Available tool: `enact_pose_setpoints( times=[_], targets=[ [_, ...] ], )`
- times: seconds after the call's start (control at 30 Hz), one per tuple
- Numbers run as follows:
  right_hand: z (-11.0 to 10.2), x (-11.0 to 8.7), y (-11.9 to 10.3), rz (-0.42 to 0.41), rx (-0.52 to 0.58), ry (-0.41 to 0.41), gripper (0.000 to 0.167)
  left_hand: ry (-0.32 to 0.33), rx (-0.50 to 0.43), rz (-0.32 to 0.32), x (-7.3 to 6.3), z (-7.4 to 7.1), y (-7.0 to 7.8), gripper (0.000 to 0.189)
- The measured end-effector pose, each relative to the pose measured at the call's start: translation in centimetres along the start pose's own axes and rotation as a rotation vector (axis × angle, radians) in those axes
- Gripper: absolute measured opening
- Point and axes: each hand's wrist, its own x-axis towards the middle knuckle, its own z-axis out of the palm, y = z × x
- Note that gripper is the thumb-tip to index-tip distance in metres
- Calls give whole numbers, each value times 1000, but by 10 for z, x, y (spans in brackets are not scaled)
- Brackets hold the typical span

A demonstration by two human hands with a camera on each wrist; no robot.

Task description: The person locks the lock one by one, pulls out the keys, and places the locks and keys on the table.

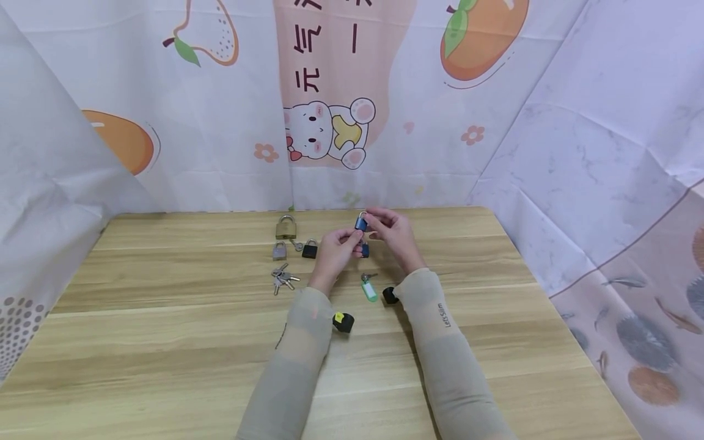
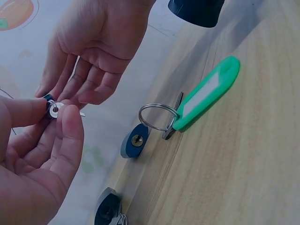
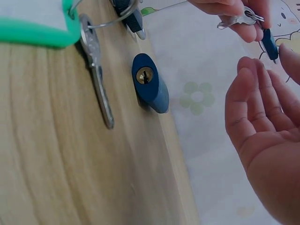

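Note:
Above the far side of the table, my left hand (image 1: 334,253) pinches a small blue padlock (image 1: 360,223) between thumb and fingers, its silver shackle pointing up. Small silver keys (image 3: 236,19) on a ring are at the same fingers. My right hand (image 1: 398,238) is beside this lock, fingertips right at its shackle, the other fingers loosely extended and apart. Below the hands, a second blue padlock (image 3: 149,84) lies on the table with its brass keyhole showing. Closer to me lies a green key tag (image 2: 208,93) with a ring and a silver key (image 3: 97,70).
Left of my hands are a large brass padlock (image 1: 286,230), a grey padlock (image 1: 279,251), a black padlock (image 1: 310,249) and a bunch of keys (image 1: 283,278). A printed curtain (image 1: 220,153) hangs behind the table's back edge. Black wrist cameras (image 1: 343,322) sit at both forearms.

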Motion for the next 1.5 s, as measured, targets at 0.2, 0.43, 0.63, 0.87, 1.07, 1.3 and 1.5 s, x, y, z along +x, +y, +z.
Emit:
enact_pose_setpoints(
  times=[0.2, 0.43, 0.63, 0.87, 1.07, 1.3, 1.5],
  targets=[
    [1, -1, 1, 24, -37, -23, 41, 1, 7, 14, 0, -1, -1, 26],
    [3, -1, 3, 44, -32, -50, 41, 5, 26, 9, 0, 0, -2, 25],
    [4, -2, 2, 27, -33, -71, 43, 3, 56, 8, 1, 0, -4, 26],
    [3, -2, 1, 20, -43, -76, 41, -7, 71, 11, 2, 0, -4, 24],
    [-3, 0, -1, -54, 23, 15, 38, -51, 114, 17, 0, 0, -2, 21],
    [-9, 2, -1, -86, 64, 57, 36, -46, 131, 21, -3, 0, 1, 20],
    [-8, 2, 0, -74, 47, 50, 37, -20, 180, 28, -2, -1, 0, 27]
  ],
)
